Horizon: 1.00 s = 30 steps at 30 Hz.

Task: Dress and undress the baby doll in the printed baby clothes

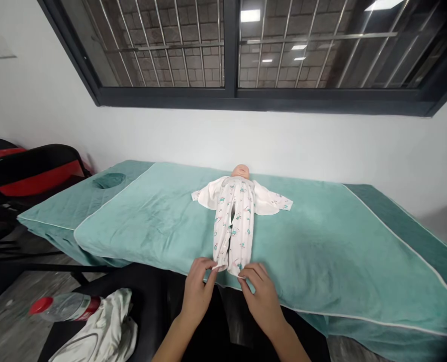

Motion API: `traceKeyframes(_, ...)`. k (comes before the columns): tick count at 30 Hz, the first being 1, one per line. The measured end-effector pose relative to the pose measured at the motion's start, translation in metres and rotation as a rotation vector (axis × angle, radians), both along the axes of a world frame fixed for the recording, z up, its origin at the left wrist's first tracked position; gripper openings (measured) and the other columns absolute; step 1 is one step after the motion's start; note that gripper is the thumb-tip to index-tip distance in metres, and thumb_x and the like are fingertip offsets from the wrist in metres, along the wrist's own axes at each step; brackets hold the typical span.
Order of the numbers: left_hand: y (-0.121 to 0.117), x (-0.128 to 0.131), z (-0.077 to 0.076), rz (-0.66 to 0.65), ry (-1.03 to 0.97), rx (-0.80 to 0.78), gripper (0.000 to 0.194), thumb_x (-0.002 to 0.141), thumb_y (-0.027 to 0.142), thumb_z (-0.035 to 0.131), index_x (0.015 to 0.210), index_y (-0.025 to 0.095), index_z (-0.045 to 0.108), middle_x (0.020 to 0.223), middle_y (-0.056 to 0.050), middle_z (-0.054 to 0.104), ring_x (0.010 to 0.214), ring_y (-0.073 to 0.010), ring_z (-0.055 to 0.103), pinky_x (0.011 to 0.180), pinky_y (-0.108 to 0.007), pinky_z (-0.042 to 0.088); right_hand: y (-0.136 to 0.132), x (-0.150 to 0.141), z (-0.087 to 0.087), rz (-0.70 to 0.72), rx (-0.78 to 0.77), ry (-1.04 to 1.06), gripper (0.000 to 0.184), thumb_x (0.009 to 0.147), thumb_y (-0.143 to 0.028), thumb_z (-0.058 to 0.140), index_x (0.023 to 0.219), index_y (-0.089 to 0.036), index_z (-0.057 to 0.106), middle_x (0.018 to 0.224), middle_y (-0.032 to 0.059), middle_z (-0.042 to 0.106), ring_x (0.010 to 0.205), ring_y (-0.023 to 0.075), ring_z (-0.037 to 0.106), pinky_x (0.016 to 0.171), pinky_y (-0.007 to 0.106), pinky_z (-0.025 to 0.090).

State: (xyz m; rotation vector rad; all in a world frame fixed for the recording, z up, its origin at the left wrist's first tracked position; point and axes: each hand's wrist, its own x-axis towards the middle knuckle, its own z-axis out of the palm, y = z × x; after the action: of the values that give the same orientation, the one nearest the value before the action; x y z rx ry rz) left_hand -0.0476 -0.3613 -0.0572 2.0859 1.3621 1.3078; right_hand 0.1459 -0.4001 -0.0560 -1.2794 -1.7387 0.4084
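A baby doll (pixel 241 171) lies on its back on the green-covered massage bed, its head toward the wall. White patterned baby pants (pixel 242 221) stretch down from its chest to the bed's near edge. A white baby top (pixel 266 199) spreads its sleeves out to both sides beneath them. My left hand (pixel 199 284) pinches the hem of the left pant leg between thumb and fingers. At the other leg's hem, my right hand (pixel 258 287) pinches the cloth in the same way. The doll's body and limbs are hidden by the clothes.
The massage bed (pixel 140 221) has a face hole (pixel 109 180) at its left end. A bottle with a red cap (pixel 67 305) and a white cloth bag (pixel 102 327) lie on a black seat at lower left. Folding chairs (pixel 38 171) stand beyond. A barred window (pixel 231 50) is above.
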Motion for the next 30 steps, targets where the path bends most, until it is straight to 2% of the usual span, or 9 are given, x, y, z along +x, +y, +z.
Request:
traceKeyframes(2, -0.001, 0.001, -0.008, 0.029, 0.02, -0.026, 0.012, 0.094, 0.028, 0.054, 0.103, 0.023, 0.06, 0.096, -0.004, 0.061, 0.092, -0.0204, 0.062, 0.081, -0.036, 0.053, -0.003, 0.003, -0.002, 0.046, -0.03, 0.022, 0.016, 0.093, -0.013, 0.05, 0.092, -0.025, 0.06, 0.093, 0.0036, 0.064, 0.09, 0.0221, 0.061, 0.08, 0.039, 0.051)
traceKeyframes(4, 0.003, 0.005, -0.013, 0.096, 0.031, -0.048, 0.028, 0.092, 0.03, 0.056, 0.119, 0.023, 0.056, 0.106, -0.007, 0.059, 0.098, -0.0222, 0.062, 0.084, -0.039, 0.054, -0.004, 0.006, -0.003, 0.042, -0.053, 0.071, 0.014, 0.093, -0.016, 0.052, 0.095, -0.026, 0.062, 0.098, 0.0041, 0.064, 0.094, 0.0228, 0.062, 0.081, 0.039, 0.053)
traceKeyframes(6, 0.011, 0.011, -0.016, 0.13, 0.085, -0.08, 0.043, 0.091, 0.03, 0.056, 0.133, 0.024, 0.048, 0.117, -0.009, 0.054, 0.106, -0.024, 0.061, 0.086, -0.041, 0.055, -0.001, 0.007, -0.005, -0.051, -0.056, 0.101, 0.016, 0.092, -0.02, 0.055, 0.104, -0.027, 0.062, 0.107, 0.0055, 0.064, 0.101, 0.0246, 0.062, 0.084, 0.039, 0.054)
traceKeyframes(8, 0.019, 0.018, -0.017, 0.119, 0.182, -0.111, 0.049, 0.09, 0.028, 0.057, 0.138, 0.025, 0.046, 0.124, -0.01, 0.05, 0.107, -0.0255, 0.061, 0.085, -0.042, 0.056, 0.005, 0.006, -0.008, -0.183, -0.056, 0.094, 0.031, 0.089, -0.027, 0.06, 0.12, -0.028, 0.057, 0.119, 0.0079, 0.06, 0.111, 0.0278, 0.06, 0.089, 0.043, 0.054)
traceKeyframes(12, 0.031, 0.028, -0.02, 0.135, 0.242, -0.082, 0.048, 0.087, 0.025, 0.058, 0.134, 0.022, 0.05, 0.123, -0.011, 0.052, 0.102, -0.0265, 0.063, 0.082, -0.042, 0.057, 0.023, -0.006, -0.016, -0.34, -0.055, 0.048, 0.06, 0.083, -0.037, 0.069, 0.137, -0.025, 0.045, 0.127, 0.0131, 0.054, 0.117, 0.033, 0.057, 0.093, 0.049, 0.052)
traceKeyframes(16, 0.03, 0.03, -0.028, 0.139, 0.143, -0.053, 0.038, 0.089, 0.024, 0.054, 0.127, 0.022, 0.055, 0.107, -0.008, 0.059, 0.094, -0.0234, 0.065, 0.079, -0.038, 0.057, 0.039, -0.025, -0.028, -0.429, -0.013, 0.006, 0.051, 0.086, -0.039, 0.065, 0.132, -0.022, 0.05, 0.119, 0.0154, 0.058, 0.104, 0.0343, 0.061, 0.083, 0.049, 0.054)
traceKeyframes(20, 0.029, 0.028, -0.033, 0.148, 0.196, 0.0, 0.037, 0.091, 0.028, 0.055, 0.128, 0.023, 0.058, 0.106, -0.008, 0.059, 0.093, -0.0231, 0.064, 0.079, -0.038, 0.057, 0.051, -0.036, -0.031, -0.487, 0.005, 0.014, 0.04, 0.087, -0.029, 0.059, 0.126, -0.022, 0.053, 0.108, 0.0132, 0.059, 0.094, 0.0322, 0.062, 0.076, 0.046, 0.054)
traceKeyframes(26, 0.027, 0.027, -0.033, 0.137, 0.218, 0.11, 0.028, 0.091, 0.021, 0.052, 0.115, 0.025, 0.066, 0.111, -0.01, 0.058, 0.098, -0.0221, 0.064, 0.08, -0.036, 0.058, 0.054, -0.017, -0.025, -0.472, 0.075, -0.047, 0.038, 0.077, -0.009, 0.053, 0.11, -0.025, 0.061, 0.104, 0.0113, 0.055, 0.094, 0.0309, 0.058, 0.08, 0.05, 0.053)
traceKeyframes(30, 0.018, 0.022, -0.034, 0.148, 0.257, 0.124, 0.029, 0.091, 0.022, 0.053, 0.117, 0.029, 0.066, 0.111, -0.009, 0.062, 0.096, -0.0231, 0.067, 0.076, -0.036, 0.059, 0.041, -0.002, -0.034, -0.385, 0.095, -0.122, 0.048, 0.079, -0.008, 0.05, 0.12, -0.03, 0.06, 0.105, 0.0115, 0.056, 0.095, 0.0323, 0.059, 0.077, 0.052, 0.055)
